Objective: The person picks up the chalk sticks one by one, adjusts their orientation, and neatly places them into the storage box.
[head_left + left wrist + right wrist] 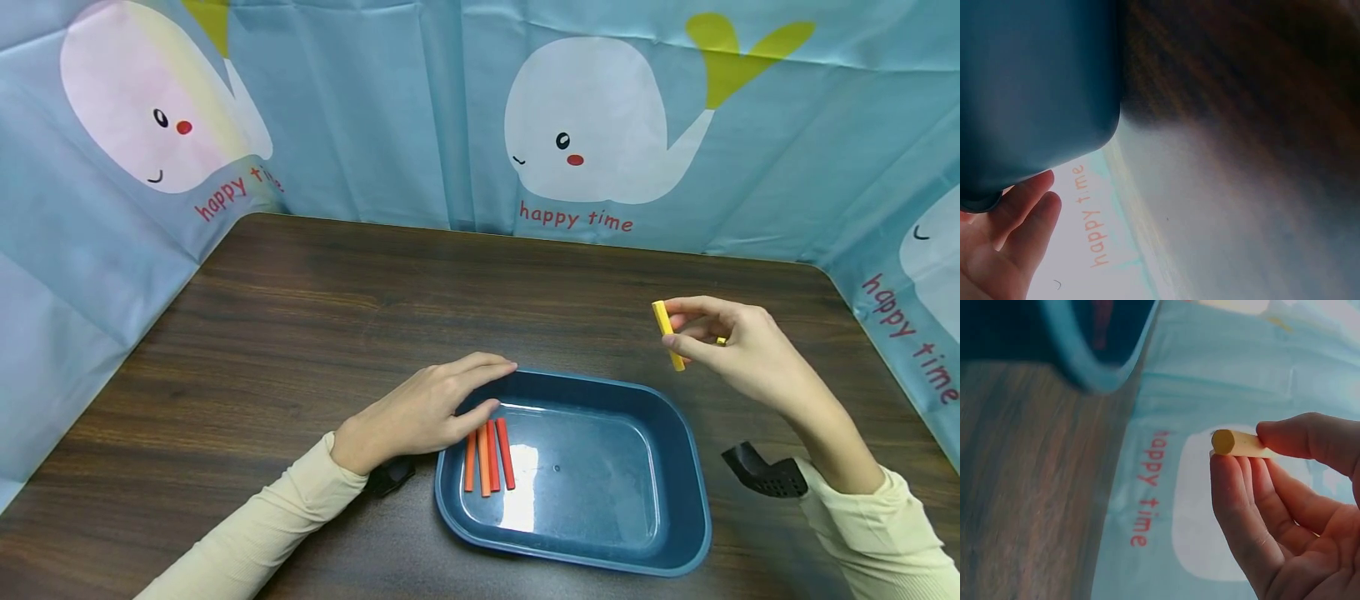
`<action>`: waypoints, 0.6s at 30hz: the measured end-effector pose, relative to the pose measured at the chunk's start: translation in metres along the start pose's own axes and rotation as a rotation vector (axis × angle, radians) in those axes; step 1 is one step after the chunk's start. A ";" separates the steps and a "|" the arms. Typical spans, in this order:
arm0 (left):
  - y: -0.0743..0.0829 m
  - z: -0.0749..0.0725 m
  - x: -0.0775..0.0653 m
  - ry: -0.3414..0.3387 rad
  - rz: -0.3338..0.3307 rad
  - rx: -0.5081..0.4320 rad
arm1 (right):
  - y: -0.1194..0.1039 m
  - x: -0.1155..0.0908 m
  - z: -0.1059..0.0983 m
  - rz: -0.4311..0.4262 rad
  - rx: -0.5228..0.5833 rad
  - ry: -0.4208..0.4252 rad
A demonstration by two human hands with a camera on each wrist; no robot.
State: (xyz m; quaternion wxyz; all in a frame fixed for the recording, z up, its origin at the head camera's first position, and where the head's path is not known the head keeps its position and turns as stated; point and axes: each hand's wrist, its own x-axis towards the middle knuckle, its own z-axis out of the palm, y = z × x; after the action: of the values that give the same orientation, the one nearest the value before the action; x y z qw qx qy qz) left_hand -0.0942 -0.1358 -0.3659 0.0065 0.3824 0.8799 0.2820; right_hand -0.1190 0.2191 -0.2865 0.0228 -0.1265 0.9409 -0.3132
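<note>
My right hand (731, 342) pinches a yellow stick with a six-sided end (1224, 442), like a crayon, between thumb and fingertips. It is held up beyond the right rear corner of a blue plastic tray (678, 492). A second small patch of yellow (722, 341) shows among the fingers in the head view. At the tray's left rear corner, my left hand (423, 408) holds the rim, thumb over the inside and fingers along the outside. Several orange and red sticks (504, 454) lie side by side in the tray's left end, their upper ends partly under the thumb.
The tray stands on a dark wood table (337, 308) near its front. A light blue curtain (390, 125) with printed whales hangs along the back and both sides. Black wrist mounts (765, 473) sit at the sleeves.
</note>
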 end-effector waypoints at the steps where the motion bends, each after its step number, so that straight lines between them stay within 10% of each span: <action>1: 0.000 0.000 0.000 -0.001 -0.002 0.000 | -0.002 -0.001 0.000 0.011 0.005 -0.009; 18: 0.000 0.000 0.000 0.001 0.000 -0.005 | -0.029 -0.008 0.010 -0.017 0.170 -0.125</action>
State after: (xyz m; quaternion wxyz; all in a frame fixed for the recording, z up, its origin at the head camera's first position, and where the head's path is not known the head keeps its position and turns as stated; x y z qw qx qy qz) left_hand -0.0942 -0.1353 -0.3656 0.0072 0.3823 0.8791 0.2844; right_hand -0.1038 0.1926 -0.2776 0.0894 -0.1513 0.9067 -0.3834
